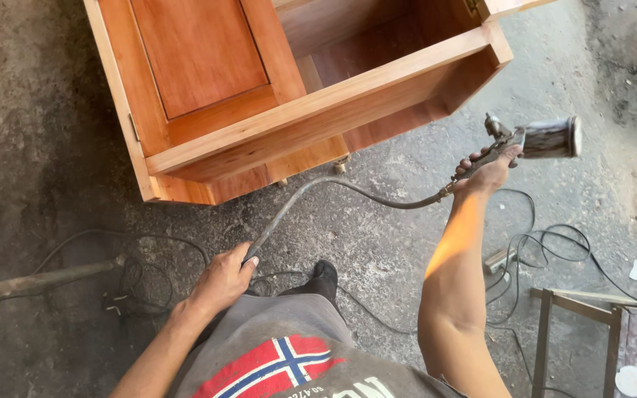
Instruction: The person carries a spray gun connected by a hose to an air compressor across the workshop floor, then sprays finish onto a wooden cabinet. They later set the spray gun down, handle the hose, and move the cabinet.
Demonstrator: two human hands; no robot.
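Nearest: grey shirt (289, 346) with a red, white and blue cross flag patch, seen from above. Left hand (223, 280), grip pressed together around the grey air hose (348, 188), low over the concrete floor (53, 147). Black shoe tip (324, 271) just beside that hand. Tangle of thin black cables (547, 247) on the floor at right, near a metal frame (576, 309) at the lower right corner. Wooden pole (31, 281) lying at the left edge. Farther: hose curving up to the right hand (489, 171), grip wrapped tight on the handle of the spray gun (536, 140), metal cup pointing right, held clear of the floor. Farthest: orange-brown wooden cabinet (296, 110), panelled door on its left half, open compartment on its right, just left of the spray gun.
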